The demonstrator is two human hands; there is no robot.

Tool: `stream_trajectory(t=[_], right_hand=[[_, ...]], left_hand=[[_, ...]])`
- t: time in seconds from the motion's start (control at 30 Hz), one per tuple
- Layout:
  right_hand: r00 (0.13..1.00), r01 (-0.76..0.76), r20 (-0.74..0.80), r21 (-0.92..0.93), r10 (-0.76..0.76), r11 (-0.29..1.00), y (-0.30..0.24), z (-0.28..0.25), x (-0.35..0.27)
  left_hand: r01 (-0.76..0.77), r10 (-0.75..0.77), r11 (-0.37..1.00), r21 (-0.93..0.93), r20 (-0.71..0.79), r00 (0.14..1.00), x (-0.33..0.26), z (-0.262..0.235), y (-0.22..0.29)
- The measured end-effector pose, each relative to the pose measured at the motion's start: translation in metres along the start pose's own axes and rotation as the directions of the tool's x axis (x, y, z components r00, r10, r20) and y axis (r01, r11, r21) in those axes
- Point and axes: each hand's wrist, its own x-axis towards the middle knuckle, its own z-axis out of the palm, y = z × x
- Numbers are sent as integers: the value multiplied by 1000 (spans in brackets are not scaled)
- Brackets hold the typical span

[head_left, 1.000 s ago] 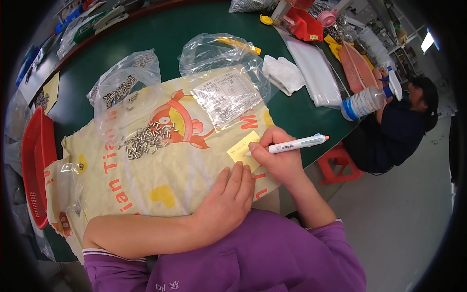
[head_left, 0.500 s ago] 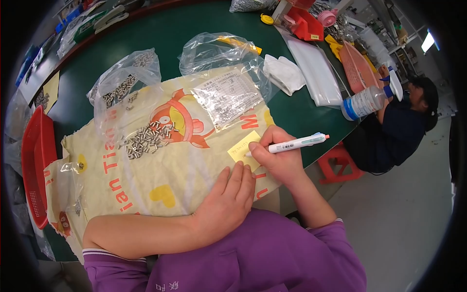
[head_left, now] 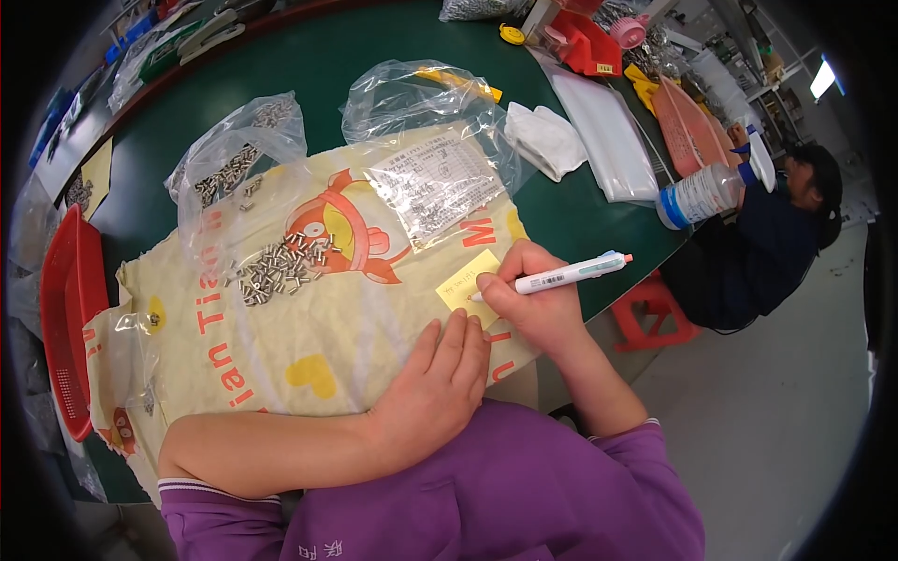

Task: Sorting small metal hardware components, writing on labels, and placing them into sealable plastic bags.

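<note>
A white pen [head_left: 572, 274] is gripped in my right hand [head_left: 538, 301], its tip on a small yellow sticky note [head_left: 456, 283] that bears some handwriting. My left hand [head_left: 437, 371] lies flat on the cloth [head_left: 271, 346], fingers stretched out and fingertips at the note's lower edge. Left of the note, a pile of small metal cylinders [head_left: 279, 268] rests on the printed yellow cloth. Just beyond the note lies a clear bag [head_left: 435, 192] with a printed sheet in or under it.
Clear bags, one holding metal parts [head_left: 229, 178], lie at the back. A red basket [head_left: 70, 318] stands at left. To the right are a folded white cloth [head_left: 544, 140], plastic sheets [head_left: 608, 140], a spray bottle [head_left: 697, 196] and a seated person [head_left: 776, 243] near a red stool [head_left: 653, 313].
My hands, the pen and the note keep nearly the same places. The seated person's arm has lowered slightly near the spray bottle.
</note>
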Motion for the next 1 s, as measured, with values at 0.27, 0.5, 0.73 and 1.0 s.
stream_trajectory(t=[0.27, 0.5, 0.73, 1.0], right_hand=[[1000, -1, 26, 3, 1, 1000, 0, -1, 0], [999, 29, -31, 38, -28, 999, 4, -1, 0], [1000, 13, -18, 13, -13, 1000, 4, -1, 0], [1000, 5, 12, 12, -5, 1000, 2, -3, 1]], left_hand=[[-5, 5, 1000, -4, 5, 1000, 0, -1, -1], [-9, 8, 1000, 8, 10, 1000, 0, -3, -1], [0, 0, 1000, -1, 2, 1000, 0, 0, 0], [-6, 6, 1000, -6, 3, 1000, 0, -2, -1]])
